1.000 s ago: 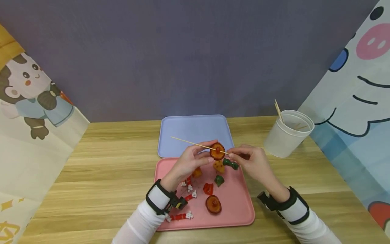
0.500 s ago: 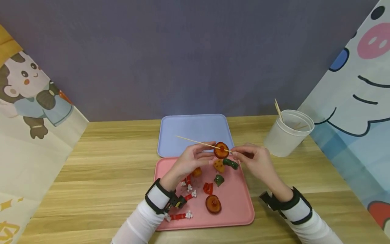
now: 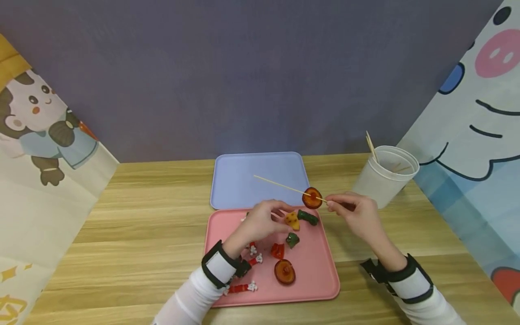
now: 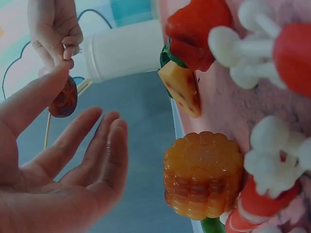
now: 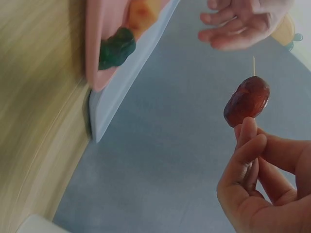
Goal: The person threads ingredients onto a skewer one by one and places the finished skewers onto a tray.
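My right hand (image 3: 359, 216) pinches a bamboo skewer (image 3: 280, 184) near one end. A brown mushroom slice (image 3: 312, 198) is threaded on it just beyond the fingertips; the long bare part points left over the blue tray. My left hand (image 3: 262, 223) hovers over the pink tray (image 3: 313, 280) with relaxed, spread fingers, holding nothing. Close to its fingertips in the head view lies a yellow speckled wedge (image 3: 291, 220). A corn piece (image 4: 204, 174) shows beside that hand in the left wrist view; the hand hides it from the head camera.
The pink tray also bears a green piece (image 3: 307, 217), a smaller green piece (image 3: 292, 240), a red piece (image 3: 278, 251), another mushroom (image 3: 285, 272) and several red-and-white pieces (image 3: 239, 287). Behind lies a blue tray (image 3: 260, 171). A white bucket (image 3: 382, 180) with skewers stands right.
The right hand has moved right, carrying the skewer and mushroom slice. My left hand has come away from the mushroom and dropped lower over the pink tray.
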`<state>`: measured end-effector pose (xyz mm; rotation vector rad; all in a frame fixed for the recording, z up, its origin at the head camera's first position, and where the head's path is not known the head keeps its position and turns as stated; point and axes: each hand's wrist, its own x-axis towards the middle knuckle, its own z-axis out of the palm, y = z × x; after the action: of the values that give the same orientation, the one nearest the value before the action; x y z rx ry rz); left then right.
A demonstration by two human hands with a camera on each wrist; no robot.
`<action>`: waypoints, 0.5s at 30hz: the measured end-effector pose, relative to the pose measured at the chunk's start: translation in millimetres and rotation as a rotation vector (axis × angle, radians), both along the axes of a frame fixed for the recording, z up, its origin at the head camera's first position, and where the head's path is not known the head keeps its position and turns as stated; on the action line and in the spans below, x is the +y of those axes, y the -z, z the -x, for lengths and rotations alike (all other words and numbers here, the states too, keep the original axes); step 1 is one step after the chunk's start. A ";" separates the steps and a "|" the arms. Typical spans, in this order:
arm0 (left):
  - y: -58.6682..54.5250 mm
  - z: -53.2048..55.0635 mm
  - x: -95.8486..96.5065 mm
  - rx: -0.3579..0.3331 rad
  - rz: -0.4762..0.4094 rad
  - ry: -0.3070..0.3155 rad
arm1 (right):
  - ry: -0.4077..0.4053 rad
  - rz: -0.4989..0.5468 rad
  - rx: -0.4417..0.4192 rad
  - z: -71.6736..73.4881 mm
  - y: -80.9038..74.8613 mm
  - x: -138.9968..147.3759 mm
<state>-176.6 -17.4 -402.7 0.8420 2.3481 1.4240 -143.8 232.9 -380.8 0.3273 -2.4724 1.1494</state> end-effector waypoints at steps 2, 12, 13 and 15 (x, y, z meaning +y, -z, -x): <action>-0.7 -1.0 2.9 0.046 0.073 0.005 | 0.007 0.008 -0.001 -0.2 -0.3 3.9; -0.2 -3.7 19.7 0.141 0.217 0.076 | 0.064 -0.022 0.019 -4.1 0.7 24.3; 0.0 -3.8 20.9 0.152 0.232 0.092 | 0.069 -0.024 0.018 -4.6 1.1 26.1; 1.5 -4.4 23.4 0.171 0.270 0.127 | 0.079 -0.026 0.018 -6.0 2.1 29.7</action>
<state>-172.3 6.0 -404.2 1.0475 2.4859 0.9921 -137.9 262.6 -382.9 0.2438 -2.4639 1.0784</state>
